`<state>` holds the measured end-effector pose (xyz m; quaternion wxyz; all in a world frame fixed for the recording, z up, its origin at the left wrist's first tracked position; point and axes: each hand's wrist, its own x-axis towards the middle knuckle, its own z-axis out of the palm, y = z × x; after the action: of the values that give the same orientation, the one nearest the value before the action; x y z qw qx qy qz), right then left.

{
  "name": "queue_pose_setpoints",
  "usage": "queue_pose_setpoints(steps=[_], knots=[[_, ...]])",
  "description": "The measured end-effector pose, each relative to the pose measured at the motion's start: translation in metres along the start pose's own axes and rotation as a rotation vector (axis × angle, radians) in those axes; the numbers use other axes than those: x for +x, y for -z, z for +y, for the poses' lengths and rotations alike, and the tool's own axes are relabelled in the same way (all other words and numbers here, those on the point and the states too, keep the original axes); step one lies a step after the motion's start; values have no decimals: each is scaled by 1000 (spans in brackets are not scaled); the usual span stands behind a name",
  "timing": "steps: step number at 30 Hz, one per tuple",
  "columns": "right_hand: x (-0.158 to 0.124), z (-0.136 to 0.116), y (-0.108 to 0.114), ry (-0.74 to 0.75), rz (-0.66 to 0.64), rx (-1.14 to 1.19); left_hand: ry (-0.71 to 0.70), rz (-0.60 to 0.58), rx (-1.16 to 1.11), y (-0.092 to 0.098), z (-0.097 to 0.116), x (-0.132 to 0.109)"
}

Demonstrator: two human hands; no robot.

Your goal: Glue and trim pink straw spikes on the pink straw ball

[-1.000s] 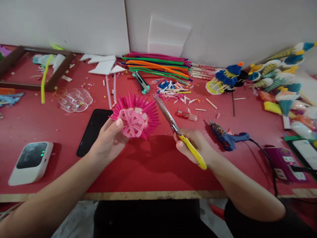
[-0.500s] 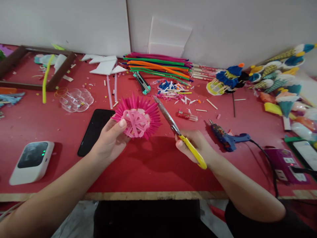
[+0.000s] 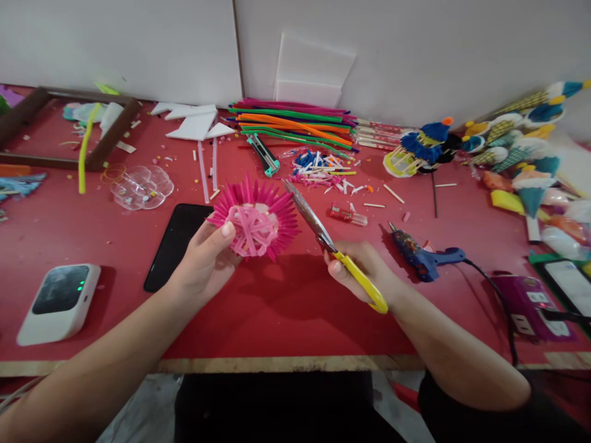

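My left hand [image 3: 205, 258] grips a pink spiky craft piece [image 3: 255, 218] made of cut straws, held just above the red table [image 3: 286, 307], thumb on its near side. My right hand [image 3: 362, 267] is closed round yellow-handled scissors [image 3: 323, 234]. Their blades point up and left, with the tips touching the right edge of the pink spikes. A pile of cut straw bits [image 3: 323, 169] lies behind the scissors.
A black phone [image 3: 178, 243] lies left of the craft, a white device [image 3: 58, 301] further left. A blue glue gun [image 3: 425, 255] with its cord sits right of my hand. Coloured straws [image 3: 295, 123], a cutter [image 3: 263, 154], a lighter [image 3: 348, 214] and craft birds [image 3: 508, 147] fill the back.
The scissor blades have shifted slightly left, closer to the pink piece's spikes. My left hand has turned the piece a little.
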<state>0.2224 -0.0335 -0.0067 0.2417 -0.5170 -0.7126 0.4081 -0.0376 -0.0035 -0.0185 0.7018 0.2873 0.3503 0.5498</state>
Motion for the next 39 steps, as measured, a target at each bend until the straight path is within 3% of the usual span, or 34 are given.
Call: queue_pose_setpoints(steps=[7, 14, 20, 36, 39], knots=[[1, -6, -3, -59, 35, -7, -21, -71, -24, -6, 2, -2], [2, -5, -5, -65, 95, -1, 8, -34, -54, -8, 6, -7], [1, -7, -6, -96, 69, 28, 15, -61, -54, -7, 6, -5], [0, 0, -1, -51, 42, -13, 83, 243, -99, -14, 13, -1], [1, 1, -2, -55, 55, -4, 99, 228, -142, -16, 14, 0]])
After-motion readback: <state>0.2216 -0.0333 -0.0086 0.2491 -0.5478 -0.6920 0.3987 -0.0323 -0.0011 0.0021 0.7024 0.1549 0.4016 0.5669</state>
